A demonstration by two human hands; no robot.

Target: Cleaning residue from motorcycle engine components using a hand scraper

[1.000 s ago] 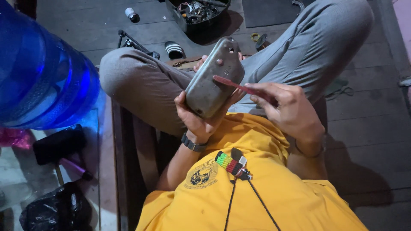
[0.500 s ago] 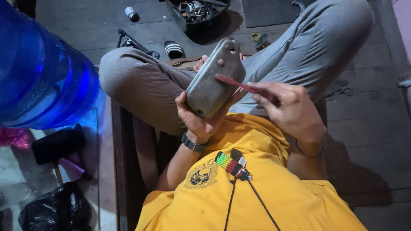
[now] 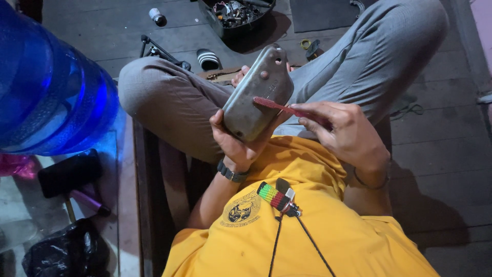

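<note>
A round dark emblem (image 3: 242,210) sits on the yellow shirt.

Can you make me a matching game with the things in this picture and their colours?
Things:
1. big water bottle
2. shirt
3. brush in the right hand
4. metal cover in the left hand

Colours:
a. red
b. grey
c. blue
d. yellow

Pairs: 1-c, 2-d, 3-a, 4-b
</note>
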